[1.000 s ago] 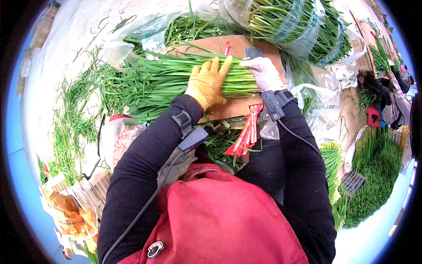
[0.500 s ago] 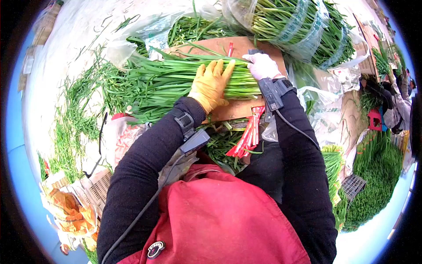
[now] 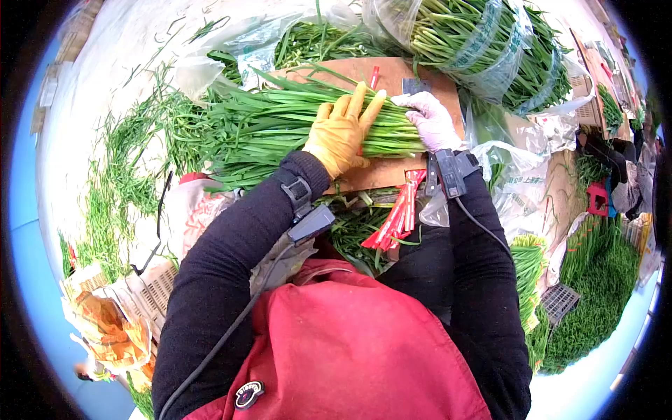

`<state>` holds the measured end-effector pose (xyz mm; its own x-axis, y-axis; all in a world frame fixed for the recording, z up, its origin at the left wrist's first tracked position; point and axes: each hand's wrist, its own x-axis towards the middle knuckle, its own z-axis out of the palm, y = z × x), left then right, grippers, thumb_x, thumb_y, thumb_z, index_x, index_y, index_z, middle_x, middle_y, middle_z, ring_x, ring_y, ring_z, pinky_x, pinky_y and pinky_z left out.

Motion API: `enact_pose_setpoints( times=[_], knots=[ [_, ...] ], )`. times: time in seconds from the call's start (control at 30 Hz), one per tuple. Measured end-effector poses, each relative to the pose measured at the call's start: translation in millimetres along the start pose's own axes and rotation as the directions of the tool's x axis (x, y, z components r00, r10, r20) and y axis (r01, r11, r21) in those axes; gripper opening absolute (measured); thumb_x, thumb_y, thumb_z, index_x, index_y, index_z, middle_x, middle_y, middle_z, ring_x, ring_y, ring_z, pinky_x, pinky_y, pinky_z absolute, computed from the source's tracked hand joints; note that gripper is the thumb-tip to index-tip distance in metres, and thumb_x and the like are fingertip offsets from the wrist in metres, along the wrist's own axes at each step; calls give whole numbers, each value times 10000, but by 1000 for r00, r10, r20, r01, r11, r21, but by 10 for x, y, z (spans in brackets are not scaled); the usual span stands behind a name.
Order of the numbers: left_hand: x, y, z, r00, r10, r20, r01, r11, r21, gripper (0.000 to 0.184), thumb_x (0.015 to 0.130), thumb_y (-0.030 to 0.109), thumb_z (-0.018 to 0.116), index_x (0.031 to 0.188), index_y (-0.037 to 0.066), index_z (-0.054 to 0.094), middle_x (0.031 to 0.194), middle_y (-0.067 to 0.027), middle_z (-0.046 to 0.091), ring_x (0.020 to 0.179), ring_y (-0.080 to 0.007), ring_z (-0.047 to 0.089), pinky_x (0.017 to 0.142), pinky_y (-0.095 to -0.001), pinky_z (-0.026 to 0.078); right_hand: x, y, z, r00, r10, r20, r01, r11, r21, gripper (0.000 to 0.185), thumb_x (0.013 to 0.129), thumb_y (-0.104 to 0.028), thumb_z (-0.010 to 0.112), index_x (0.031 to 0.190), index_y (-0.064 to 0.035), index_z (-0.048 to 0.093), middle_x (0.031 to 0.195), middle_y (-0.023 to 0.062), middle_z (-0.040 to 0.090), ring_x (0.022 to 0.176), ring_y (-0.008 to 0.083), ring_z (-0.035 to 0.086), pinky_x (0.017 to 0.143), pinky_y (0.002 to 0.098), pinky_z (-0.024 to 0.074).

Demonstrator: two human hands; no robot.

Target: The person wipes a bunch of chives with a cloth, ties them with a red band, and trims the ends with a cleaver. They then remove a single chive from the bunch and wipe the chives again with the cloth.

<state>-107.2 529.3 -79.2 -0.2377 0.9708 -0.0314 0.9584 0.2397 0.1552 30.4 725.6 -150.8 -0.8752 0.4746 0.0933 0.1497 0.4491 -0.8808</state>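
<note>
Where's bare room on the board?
On the board: a narrow strip between the green bundle and red strips; also the far right corner, past the right hand and dark plate. Crowded: the middle, under the bundle and left hand.

The left hand hides part of the green bundle; the top edge crops the wrapped stalks.

BOARD: brown, upper centre of frame | ON BOARD: bundle of green stalks lying crosswise, leafy ends overhanging toward frame left; red strip at top edge; dark flat piece near upper right corner | FLOOR: pale, upper left | ON FLOOR: loose green leaves, scattered down frame left
</note>
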Motion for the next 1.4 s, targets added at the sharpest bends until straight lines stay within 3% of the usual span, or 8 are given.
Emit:
enact_pose_setpoints(
  times=[0.13,0.3,0.6,0.63,0.93,1.27,1.33,1.4],
  knots=[
    [70,20,-147,981,-23,192,22,1000,7,1350,465,495,867,1532,72,157,1459,-155,385,1248,-291,451,1011,-435,375,-9,22,52,998,54,-24,-51,992,119,368,760,150,553,1033,-51,696,1033,66,641,1039,198,608,992,299,445],
    [83,-116,130,988,131,-79,-118,981,157,1316,487,551,850,1508,33,201,1409,-152,429,1259,-300,455,1037,-484,358,-42,17,72,999,46,-19,-43,991,127,388,729,176,541,1008,-49,690,1033,72,645,1047,199,606,994,307,446],
    [263,-122,35,980,48,192,-58,997,49,1251,485,546,870,1460,25,285,1227,-140,530,1169,-312,527,1028,-497,375,390,-587,-230,899,384,210,-227,819,-528,284,863,-54,581,1129,-39,681,1076,176,693,1016,254,662,924,326,488],
    [275,-122,30,978,44,202,-52,998,38,1251,485,545,871,1460,25,285,1228,-139,530,1173,-311,526,1023,-493,380,481,-506,-212,941,270,206,-109,813,-572,324,888,-150,568,1182,-48,659,1073,206,680,1016,302,658,920,349,492],
    [287,-162,64,981,35,192,-34,999,-9,1210,483,502,888,1442,39,313,1221,-137,530,1169,-315,532,1004,-471,400,1169,-38,398,939,328,-106,-317,700,-639,478,849,-153,629,1324,-135,580,1076,127,686,961,231,657,859,339,504],
    [247,-251,188,993,70,95,-58,991,-125,1153,493,497,873,1380,-38,367,1270,-187,511,1201,-338,492,1026,-419,380,762,-384,534,978,208,-23,-208,950,-232,94,900,-70,625,944,-26,695,824,29,687,699,84,607,631,238,497],
    [189,-247,173,996,66,52,-58,989,-138,1096,508,496,856,1349,-41,404,1333,-210,485,1256,-349,457,1071,-430,354,498,-417,700,981,134,-142,-155,977,-147,123,859,-125,626,913,-41,698,883,157,673,866,294,650,809,355,504],
    [148,-248,286,995,62,-73,-69,993,-97,1073,515,502,846,1338,-38,419,1359,-214,474,1273,-350,448,1095,-432,337,348,-332,826,957,166,-238,-160,986,44,98,860,-66,626,929,-23,680,918,142,662,868,275,644,809,336,502]
  ],
)
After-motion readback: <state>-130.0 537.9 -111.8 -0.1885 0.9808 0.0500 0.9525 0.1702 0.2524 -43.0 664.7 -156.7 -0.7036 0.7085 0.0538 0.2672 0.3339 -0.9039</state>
